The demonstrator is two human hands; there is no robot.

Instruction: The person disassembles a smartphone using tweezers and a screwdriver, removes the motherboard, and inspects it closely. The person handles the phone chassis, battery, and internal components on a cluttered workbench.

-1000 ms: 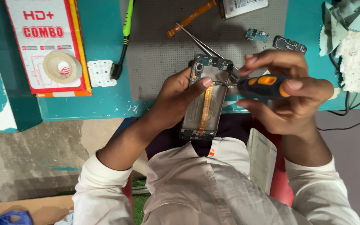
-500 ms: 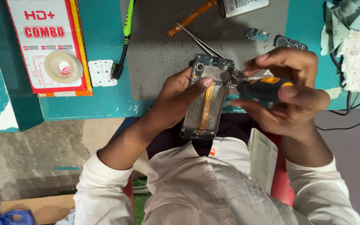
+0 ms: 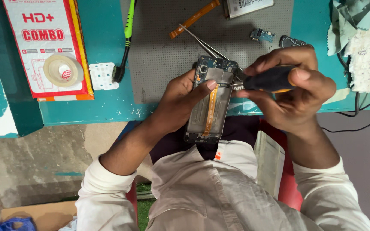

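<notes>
Your left hand [image 3: 180,100] grips the opened phone [image 3: 210,99] — long axis toward you; your right hand [image 3: 294,92] clenches the screwdriver [image 3: 267,80] sideways — tweezers [image 3: 206,45] behind.

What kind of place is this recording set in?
Most likely a phone repair bench. The left hand holds an opened phone, the right hand holds a screwdriver, and tweezers, small circuit boards and a grey work mat lie on the teal table.
</notes>
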